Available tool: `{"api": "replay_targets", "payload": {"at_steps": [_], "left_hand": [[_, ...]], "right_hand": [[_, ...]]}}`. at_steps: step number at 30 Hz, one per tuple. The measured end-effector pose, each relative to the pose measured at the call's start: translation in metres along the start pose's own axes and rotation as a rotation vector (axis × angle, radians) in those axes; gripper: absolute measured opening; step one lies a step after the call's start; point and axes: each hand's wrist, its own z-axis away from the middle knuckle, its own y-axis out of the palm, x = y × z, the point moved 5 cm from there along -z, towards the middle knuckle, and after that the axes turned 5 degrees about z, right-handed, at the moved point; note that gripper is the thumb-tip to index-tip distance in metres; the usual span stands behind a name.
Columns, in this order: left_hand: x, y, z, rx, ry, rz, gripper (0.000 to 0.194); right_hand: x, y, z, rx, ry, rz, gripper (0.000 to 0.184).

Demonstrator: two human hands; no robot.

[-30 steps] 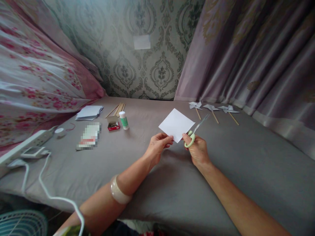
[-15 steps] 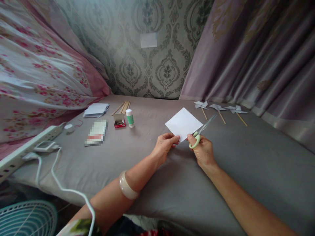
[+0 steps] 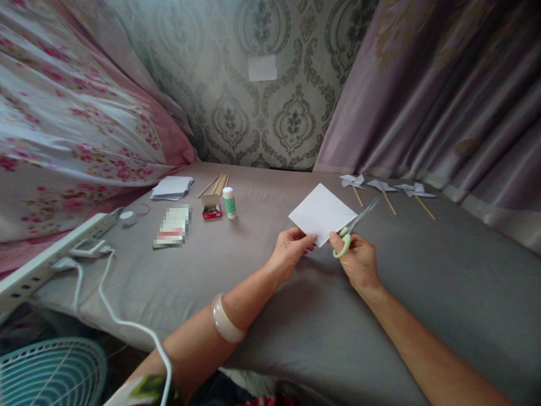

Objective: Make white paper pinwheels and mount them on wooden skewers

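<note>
A white square sheet of paper is held up over the grey-covered surface, one corner pointing towards me. My left hand pinches it near the lower left edge, thumb on top. In my right hand is a pair of scissors with pale green handles, its blades pointing up and away to the right of the paper. The right thumb and fingers also meet the paper's lower right edge. Beyond them lie three paper pinwheels on sticks, one of them this left pinwheel.
A glue stick, a small red box, several wooden sticks and a paper stack stand at the back left. Nearer are a blurred-out packet, a power strip with a white cable, and a fan.
The whole view has shifted slightly, so everything appears a little further right. Both hands keep their hold on the paper and the scissors, with hardly any other movement.
</note>
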Motion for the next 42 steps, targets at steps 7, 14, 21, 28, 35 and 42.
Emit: {"api": "replay_targets", "payload": {"at_steps": [7,14,21,28,35,42], "left_hand": [[-0.005,-0.004,-0.002,-0.028,0.065,-0.02,0.022],[-0.017,-0.015,-0.008,-0.139,0.16,0.038,0.024],[-0.025,-0.025,-0.012,-0.197,0.19,0.118,0.031],[-0.032,-0.026,-0.012,-0.213,0.187,0.194,0.031],[-0.033,-0.021,-0.009,-0.196,0.179,0.211,0.028],[-0.031,-0.017,-0.006,-0.177,0.164,0.187,0.026]], "right_hand": [[0.009,0.0,0.001,0.024,0.016,0.019,0.038],[0.004,0.009,0.004,0.244,0.13,0.107,0.051],[0.003,0.027,0.022,0.647,0.203,0.219,0.065],[0.022,0.031,0.035,0.837,0.121,0.311,0.065],[0.02,0.033,0.037,0.847,0.118,0.288,0.062],[0.023,0.032,0.035,0.786,0.122,0.253,0.063]]}}
